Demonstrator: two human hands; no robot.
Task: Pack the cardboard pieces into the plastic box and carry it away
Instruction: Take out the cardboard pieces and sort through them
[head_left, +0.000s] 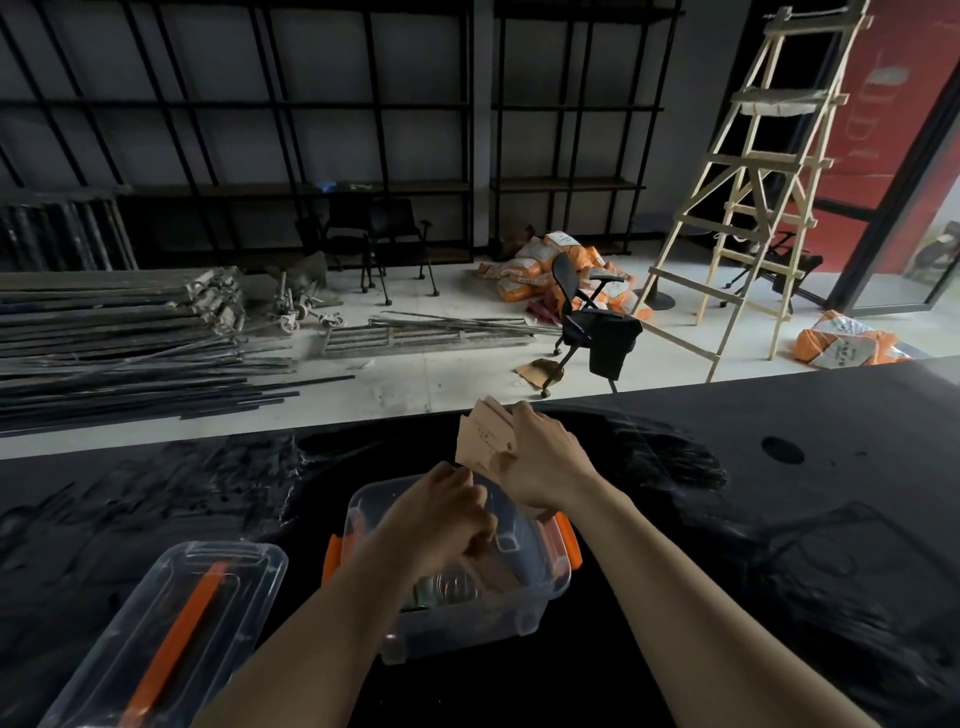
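A clear plastic box (524, 603) with orange side latches stands open on the black table (779, 519), straight in front of me. My right hand (545, 460) grips a stack of tan cardboard pieces (483, 434) above the box's far rim. My left hand (447, 514) is over the box's opening, fingers curled round a brown cardboard piece (491, 569) that slants down into the box. Something round and shiny lies on the box's bottom, partly hidden by my left arm.
The box's clear lid (171, 634) with an orange handle lies on the table at the lower left. Beyond the table's far edge are an office chair (587, 317), a wooden ladder (753, 182), metal rods (130, 353) and orange sacks (535, 270) on the floor.
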